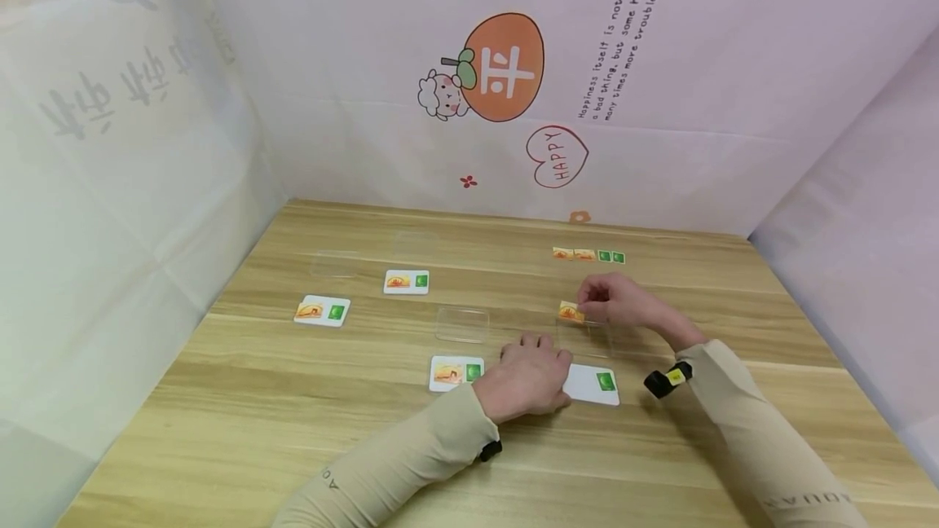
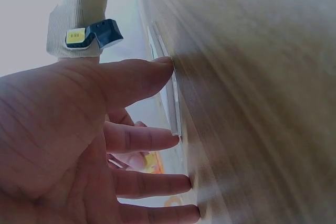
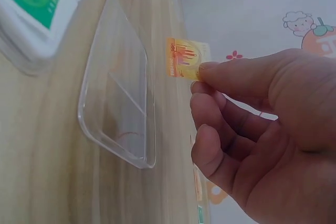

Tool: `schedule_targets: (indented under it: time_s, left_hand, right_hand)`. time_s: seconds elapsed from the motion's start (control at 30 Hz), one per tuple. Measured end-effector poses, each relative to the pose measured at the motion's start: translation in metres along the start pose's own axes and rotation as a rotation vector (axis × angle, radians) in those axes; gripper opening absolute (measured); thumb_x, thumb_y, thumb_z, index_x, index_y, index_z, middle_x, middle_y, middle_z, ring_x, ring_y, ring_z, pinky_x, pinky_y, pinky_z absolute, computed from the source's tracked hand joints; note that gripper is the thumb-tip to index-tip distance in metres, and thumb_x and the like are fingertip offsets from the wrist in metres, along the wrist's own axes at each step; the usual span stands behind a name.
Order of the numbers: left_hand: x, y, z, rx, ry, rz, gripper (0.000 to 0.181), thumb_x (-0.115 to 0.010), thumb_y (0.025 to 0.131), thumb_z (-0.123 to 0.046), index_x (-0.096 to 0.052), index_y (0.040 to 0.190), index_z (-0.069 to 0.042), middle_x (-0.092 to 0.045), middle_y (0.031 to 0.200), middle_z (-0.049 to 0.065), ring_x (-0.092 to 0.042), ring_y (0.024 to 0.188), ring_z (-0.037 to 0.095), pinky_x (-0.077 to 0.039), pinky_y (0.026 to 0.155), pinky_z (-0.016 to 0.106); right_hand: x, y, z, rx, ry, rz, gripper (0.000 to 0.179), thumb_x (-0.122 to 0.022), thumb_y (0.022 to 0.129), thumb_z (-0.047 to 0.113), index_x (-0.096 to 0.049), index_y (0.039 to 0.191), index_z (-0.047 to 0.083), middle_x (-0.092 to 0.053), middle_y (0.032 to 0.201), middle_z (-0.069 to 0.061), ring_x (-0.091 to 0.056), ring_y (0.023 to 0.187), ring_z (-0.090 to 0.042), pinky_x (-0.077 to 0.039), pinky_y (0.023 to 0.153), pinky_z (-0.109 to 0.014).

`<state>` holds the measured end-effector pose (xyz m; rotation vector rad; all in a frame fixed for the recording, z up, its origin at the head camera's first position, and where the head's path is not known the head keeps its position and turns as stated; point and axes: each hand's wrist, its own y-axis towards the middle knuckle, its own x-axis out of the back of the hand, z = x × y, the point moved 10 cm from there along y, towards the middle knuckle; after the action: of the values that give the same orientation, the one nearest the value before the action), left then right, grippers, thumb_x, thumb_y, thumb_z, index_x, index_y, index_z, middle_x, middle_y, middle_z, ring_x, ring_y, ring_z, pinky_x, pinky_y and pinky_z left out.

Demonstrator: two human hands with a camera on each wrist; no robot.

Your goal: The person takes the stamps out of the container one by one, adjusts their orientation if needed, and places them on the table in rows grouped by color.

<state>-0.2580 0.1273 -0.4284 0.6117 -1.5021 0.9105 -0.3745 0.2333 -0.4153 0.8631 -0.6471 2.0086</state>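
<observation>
- My right hand pinches an orange sticker between thumb and forefinger, the other fingers curled in beneath.
- The sticker is raised over the worktop, just past the far rim of a clear case, beyond and to the right of my left hand.
- My left hand holds the left end of a white card between thumb and index finger, the remaining fingers stretched toward the wood.
- On that card's right end sits a green sticker; the clear case lies just beyond it.
- To the left of my left hand, near it, lies a finished-looking card bearing an orange and a green sticker.
- Two similar cards lie toward the worktop's far left corner.
- Along its far edge, right of centre, runs a row of stickers.
</observation>
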Motion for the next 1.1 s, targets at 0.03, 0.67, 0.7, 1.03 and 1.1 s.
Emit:
schedule_targets:
  time_s: [0.03,0.67,0.7,1.03,1.1]
  left_hand:
    - [0.000,0.000,0.000,-0.001,0.000,-0.002,0.053,-0.060,0.089,-0.060,-0.056,0.130,-0.027,-0.057,0.122,0.002,-0.055,0.111,0.025,-0.053,0.072,0.042]
    - [0.001,0.001,0.000,-0.012,-0.002,-0.015,0.049,-0.060,0.089,-0.060,-0.058,0.125,-0.026,-0.058,0.120,0.004,-0.055,0.110,0.026,-0.053,0.068,0.041]
    - [0.001,0.001,0.000,-0.011,-0.004,-0.014,0.050,-0.060,0.089,-0.059,-0.058,0.126,-0.026,-0.058,0.120,0.004,-0.055,0.110,0.026,-0.053,0.068,0.041]
    - [0.002,-0.002,0.001,0.006,-0.004,-0.010,0.050,-0.062,0.088,-0.060,-0.058,0.126,-0.027,-0.058,0.122,0.003,-0.055,0.110,0.025,-0.053,0.069,0.041]
    - [0.002,-0.002,0.001,0.008,-0.002,-0.010,0.050,-0.061,0.089,-0.060,-0.058,0.126,-0.027,-0.058,0.122,0.002,-0.055,0.110,0.025,-0.053,0.070,0.041]
  right_hand:
    - [0.001,0.002,-0.001,-0.001,-0.005,-0.002,0.003,-0.064,0.095,0.016,-0.064,0.094,0.012,-0.061,0.081,-0.004,-0.053,0.071,-0.015,-0.046,0.060,-0.027]
    - [0.011,0.029,-0.001,0.024,-0.050,-0.058,0.004,-0.066,0.094,0.015,-0.065,0.093,0.011,-0.061,0.081,-0.004,-0.051,0.070,-0.014,-0.044,0.060,-0.027]
    - [0.011,0.030,-0.001,0.022,-0.043,-0.055,0.004,-0.065,0.094,0.014,-0.065,0.093,0.011,-0.061,0.081,-0.004,-0.051,0.070,-0.015,-0.043,0.059,-0.027]
    - [0.010,0.044,-0.005,-0.007,-0.040,-0.043,0.004,-0.064,0.094,0.012,-0.064,0.091,0.011,-0.059,0.079,-0.004,-0.051,0.066,-0.016,-0.043,0.057,-0.027]
    - [0.010,0.048,-0.005,0.003,-0.068,-0.049,0.005,-0.064,0.094,0.012,-0.065,0.089,0.011,-0.060,0.079,-0.003,-0.051,0.067,-0.015,-0.043,0.059,-0.027]
